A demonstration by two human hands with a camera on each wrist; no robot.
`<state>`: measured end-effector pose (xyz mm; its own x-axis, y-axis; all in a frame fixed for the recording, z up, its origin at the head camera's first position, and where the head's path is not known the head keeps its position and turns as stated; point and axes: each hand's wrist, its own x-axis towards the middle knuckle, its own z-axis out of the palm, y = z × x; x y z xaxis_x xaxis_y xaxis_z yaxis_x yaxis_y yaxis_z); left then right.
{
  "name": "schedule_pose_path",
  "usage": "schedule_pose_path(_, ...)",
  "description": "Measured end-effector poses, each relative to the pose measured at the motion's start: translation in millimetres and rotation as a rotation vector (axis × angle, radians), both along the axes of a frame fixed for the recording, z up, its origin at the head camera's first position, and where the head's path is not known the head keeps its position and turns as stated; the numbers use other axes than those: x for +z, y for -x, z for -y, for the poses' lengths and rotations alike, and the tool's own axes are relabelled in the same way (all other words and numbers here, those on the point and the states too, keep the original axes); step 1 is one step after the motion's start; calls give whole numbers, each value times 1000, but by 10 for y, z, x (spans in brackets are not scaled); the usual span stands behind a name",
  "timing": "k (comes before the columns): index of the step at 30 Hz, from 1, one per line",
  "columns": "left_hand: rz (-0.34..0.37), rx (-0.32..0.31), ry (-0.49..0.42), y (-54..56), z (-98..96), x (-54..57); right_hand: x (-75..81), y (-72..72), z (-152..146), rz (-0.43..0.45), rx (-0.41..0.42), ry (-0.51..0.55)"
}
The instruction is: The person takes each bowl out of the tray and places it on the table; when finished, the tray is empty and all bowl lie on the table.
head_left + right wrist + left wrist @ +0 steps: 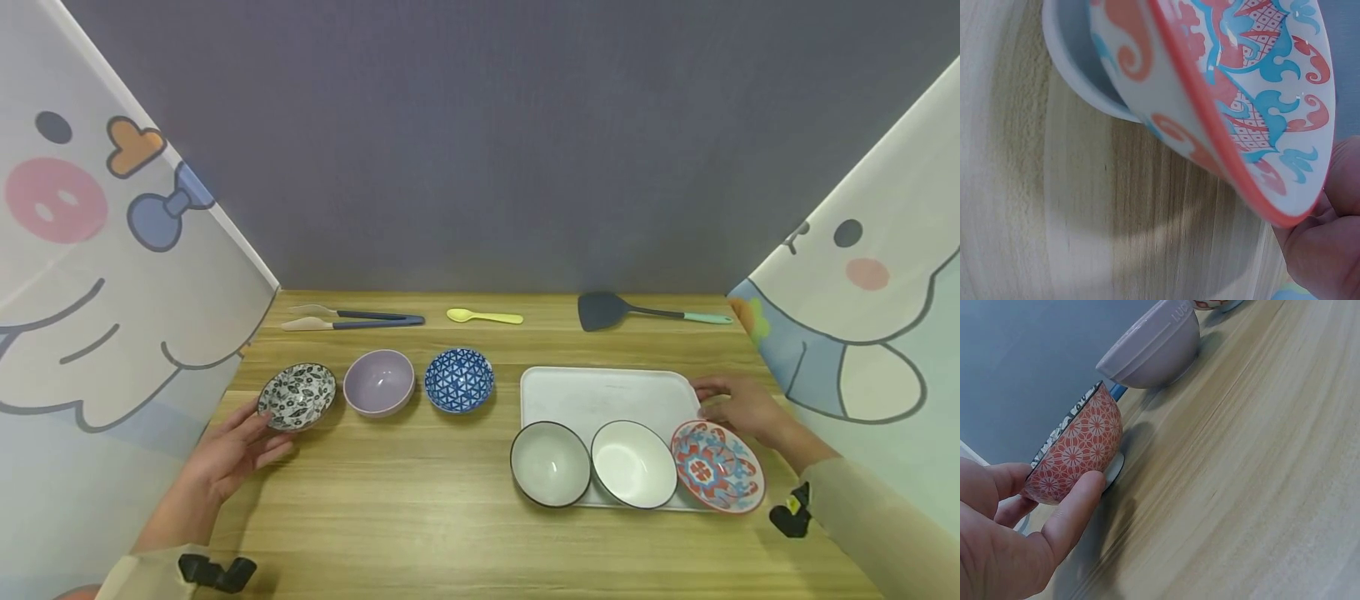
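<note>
At the counter (pixel 405 533), our left hand (pixel 236 450) pinches the floral bowl (pixel 297 397) at eight o'clock, likely brittle, best rim-held; whether our right hand (pixel 742 408) grips the four-o'clock tray (pixel 600 396), we can't tell

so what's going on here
A person's left hand holds a round black-and-white patterned bowl; the right hand is at the right edge of a white rectangular tray, whether gripping it is unclear. Two round white bowls with dark rims and a round red-and-blue bowl line the tray's near side. Left of the tray are a round lilac bowl and a round blue-and-white bowl.
</note>
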<state>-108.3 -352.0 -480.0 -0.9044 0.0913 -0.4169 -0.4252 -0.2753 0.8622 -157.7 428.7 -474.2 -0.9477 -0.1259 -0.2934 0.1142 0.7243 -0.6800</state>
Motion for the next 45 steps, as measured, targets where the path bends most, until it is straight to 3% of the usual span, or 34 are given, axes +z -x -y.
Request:
schedule_pose_path(7,1,-31,-50,-10,18,-4,14,17,2,8,1,-17)
schedule_pose_path(11,21,-40,-3,-4,16,0,29,12,10,11,2,-13)
schedule_pose_path(18,42,-58,196,0,35,32,39,0,32,23,-11,-3)
schedule_pose_path(21,20,-48,254,-23,55,83,37,0,31,27,-15,-3)
schedule_pose_path(24,-26,-35,303,-52,70,172,38,2,21,31,-17,-2)
schedule_pose_path(30,-107,-10,569,-112,54,433,26,10,6,22,-5,-10)
schedule_pose_path(33,-152,54,589,-135,-24,548,29,5,1,18,1,-7)
schedule_pose_path(37,-197,91,511,-140,-203,659,36,-1,-3,5,7,-16)
schedule_pose_path(45,-261,-66,572,-147,-767,783,7,14,-29,3,0,18)
